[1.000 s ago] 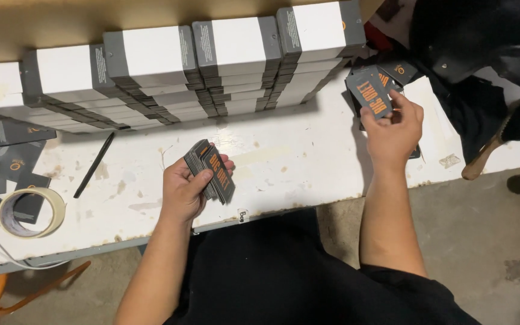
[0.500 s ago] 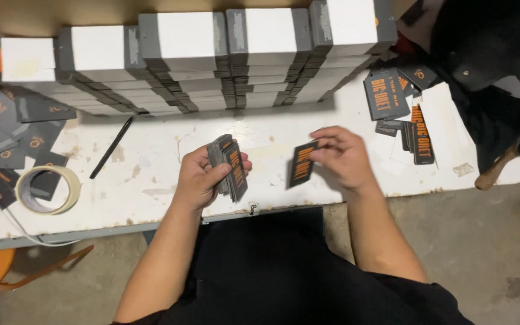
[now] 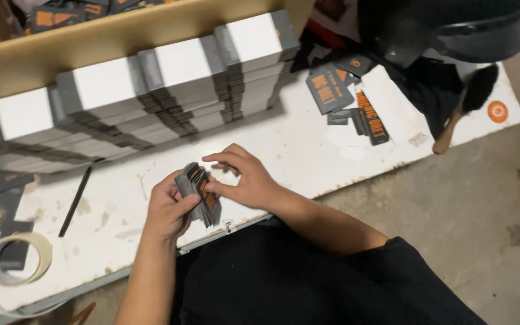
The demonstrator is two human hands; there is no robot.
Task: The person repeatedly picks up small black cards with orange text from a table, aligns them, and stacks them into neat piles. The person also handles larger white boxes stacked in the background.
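Both hands meet over the middle of the bench (image 3: 308, 150) in the head view, the only view. Left hand (image 3: 168, 207) is clamped around a small stack of dark grey cards with orange print (image 3: 200, 194), held on edge just above the white top. Right hand (image 3: 242, 177) comes in from three o'clock, fingertips (image 3: 212, 188) pressing a card flat against the face of that stack, so the two hands are together on it.

By my read the step in hand is gathering loose cards into one pack; the next move calls for squaring the edges without letting the fanned cards slip.

At one o'clock lie more loose cards (image 3: 347, 99), well apart from the hands, with a dark brush (image 3: 464, 105) further out. At eleven o'clock stands a row of stacked white-and-grey boxes (image 3: 151, 99); at eight o'clock a tape roll (image 3: 16, 259) and a black pen (image 3: 75, 200).

Half a second ago the right hand held its card apart from the stack; now it has closed the gap.
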